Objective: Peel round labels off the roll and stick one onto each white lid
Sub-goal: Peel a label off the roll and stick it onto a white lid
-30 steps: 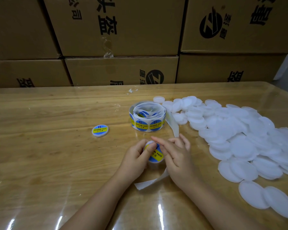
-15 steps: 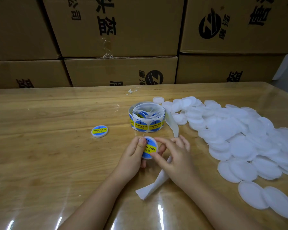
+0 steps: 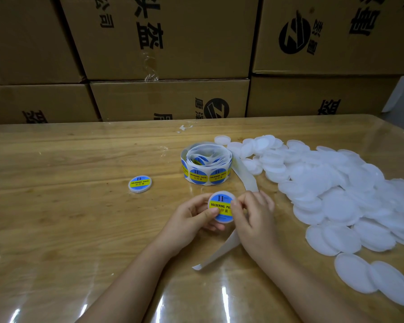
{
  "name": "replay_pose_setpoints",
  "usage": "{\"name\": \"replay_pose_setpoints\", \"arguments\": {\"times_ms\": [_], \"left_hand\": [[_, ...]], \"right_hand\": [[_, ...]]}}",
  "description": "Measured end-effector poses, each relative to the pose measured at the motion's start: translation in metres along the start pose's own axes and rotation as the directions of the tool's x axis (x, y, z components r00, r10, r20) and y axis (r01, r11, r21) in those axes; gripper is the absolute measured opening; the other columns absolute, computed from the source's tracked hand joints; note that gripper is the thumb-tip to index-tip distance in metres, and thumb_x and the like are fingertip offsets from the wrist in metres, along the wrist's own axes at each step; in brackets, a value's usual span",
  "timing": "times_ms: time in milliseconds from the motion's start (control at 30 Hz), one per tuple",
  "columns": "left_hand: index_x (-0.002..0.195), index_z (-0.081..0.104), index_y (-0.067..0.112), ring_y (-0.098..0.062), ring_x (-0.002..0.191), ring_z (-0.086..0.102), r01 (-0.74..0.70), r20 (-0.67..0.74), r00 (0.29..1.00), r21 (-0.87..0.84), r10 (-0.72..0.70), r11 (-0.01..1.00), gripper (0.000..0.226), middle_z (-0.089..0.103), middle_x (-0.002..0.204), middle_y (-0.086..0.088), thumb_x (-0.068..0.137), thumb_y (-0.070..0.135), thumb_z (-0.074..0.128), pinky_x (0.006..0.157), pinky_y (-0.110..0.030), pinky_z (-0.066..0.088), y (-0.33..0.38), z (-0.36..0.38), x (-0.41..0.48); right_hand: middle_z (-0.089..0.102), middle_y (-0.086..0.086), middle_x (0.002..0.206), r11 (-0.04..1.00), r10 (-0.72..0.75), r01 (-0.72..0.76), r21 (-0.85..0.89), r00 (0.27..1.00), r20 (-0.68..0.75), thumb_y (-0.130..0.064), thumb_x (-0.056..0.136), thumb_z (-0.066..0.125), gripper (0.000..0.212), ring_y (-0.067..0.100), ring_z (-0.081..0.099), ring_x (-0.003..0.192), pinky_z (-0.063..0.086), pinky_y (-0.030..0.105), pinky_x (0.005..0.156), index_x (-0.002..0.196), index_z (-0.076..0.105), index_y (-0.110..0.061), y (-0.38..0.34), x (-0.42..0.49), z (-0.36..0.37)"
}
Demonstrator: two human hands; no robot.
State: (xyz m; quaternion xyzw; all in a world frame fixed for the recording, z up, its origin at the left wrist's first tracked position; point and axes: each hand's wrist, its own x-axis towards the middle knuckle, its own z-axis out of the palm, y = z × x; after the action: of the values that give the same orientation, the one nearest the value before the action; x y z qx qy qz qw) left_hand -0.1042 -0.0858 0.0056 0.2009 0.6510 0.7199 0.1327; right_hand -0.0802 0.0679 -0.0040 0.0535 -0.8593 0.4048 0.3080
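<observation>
A white lid (image 3: 220,206) with a blue and yellow round label on it is held up between both hands, tilted toward the camera. My left hand (image 3: 193,216) grips its left and lower edge, thumb on the label. My right hand (image 3: 254,215) pinches its right edge, thumb over the label's right side. The label roll (image 3: 205,165) stands just behind the hands, and its empty backing strip (image 3: 219,252) trails under my right hand. Another labelled lid (image 3: 139,183) lies to the left. A big heap of plain white lids (image 3: 331,190) covers the right side.
The wooden table (image 3: 56,229) has a glossy clear cover. Stacked cardboard boxes (image 3: 168,43) form a wall along the far edge. A small scrap of white paper (image 3: 184,128) lies near the back edge.
The lid has been lifted from the table and turned to face the camera. My left thumb slid from the top of the label to its lower left; my right thumb now covers its right edge.
</observation>
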Motion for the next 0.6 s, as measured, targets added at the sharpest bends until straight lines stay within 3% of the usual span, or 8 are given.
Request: {"name": "replay_pose_setpoints", "arguments": {"times_ms": [167,300,400,467,600], "left_hand": [[0.116,0.058,0.024,-0.014,0.069,0.067,-0.026,-0.032,0.999,0.012,0.027,1.000,0.038,0.073,0.085,-0.007,0.078,0.018,0.064,0.065,-0.021,0.052,-0.002,0.002,0.001],[0.124,0.052,0.034,-0.022,0.083,0.058,-0.070,-0.079,0.994,0.133,0.081,0.989,0.066,0.063,0.099,-0.026,0.069,0.012,0.080,0.083,-0.038,0.049,-0.006,0.002,0.000],[0.121,0.051,0.043,-0.016,0.084,0.059,-0.097,-0.046,0.993,0.218,0.109,0.971,0.066,0.065,0.106,-0.012,0.067,0.017,0.078,0.083,-0.038,0.051,-0.009,0.003,-0.001],[0.116,0.051,0.050,-0.006,0.074,0.058,-0.117,-0.077,0.985,0.347,0.152,0.931,0.062,0.067,0.094,0.004,0.068,0.023,0.078,0.074,-0.024,0.051,-0.011,0.001,0.000],[0.118,0.055,0.034,0.006,0.059,0.055,-0.025,-0.346,0.901,0.560,0.262,0.828,0.053,0.063,0.070,0.020,0.072,0.025,0.081,0.061,-0.009,0.043,-0.005,-0.028,0.004]], "right_hand": [[0.036,-0.014,0.056,0.999,0.031,-0.031,-0.017,1.000,-0.004,-0.045,0.089,0.033,0.031,0.007,0.044,0.067,0.031,0.046,0.102,0.065,0.036,-0.026,-0.001,0.001,-0.002],[0.039,-0.014,0.056,0.998,0.053,-0.053,-0.016,0.999,-0.012,-0.049,0.087,0.033,0.030,0.002,0.046,0.070,0.030,0.047,0.102,0.064,0.036,-0.031,-0.001,0.003,-0.003],[0.044,-0.017,0.060,0.998,0.062,-0.063,-0.023,0.998,-0.016,-0.052,0.085,0.035,0.032,-0.004,0.045,0.075,0.030,0.048,0.101,0.066,0.042,-0.026,0.000,0.003,-0.002],[0.049,-0.019,0.065,0.998,0.060,-0.060,-0.008,0.998,-0.012,-0.052,0.084,0.035,0.031,-0.006,0.046,0.081,0.029,0.047,0.102,0.069,0.047,-0.028,0.001,0.004,-0.002],[0.058,-0.023,0.085,0.993,0.051,-0.046,0.111,0.998,-0.044,-0.047,0.085,0.039,0.036,-0.009,0.043,0.099,0.037,0.038,0.092,0.082,0.063,-0.020,0.005,0.005,-0.002]]}}
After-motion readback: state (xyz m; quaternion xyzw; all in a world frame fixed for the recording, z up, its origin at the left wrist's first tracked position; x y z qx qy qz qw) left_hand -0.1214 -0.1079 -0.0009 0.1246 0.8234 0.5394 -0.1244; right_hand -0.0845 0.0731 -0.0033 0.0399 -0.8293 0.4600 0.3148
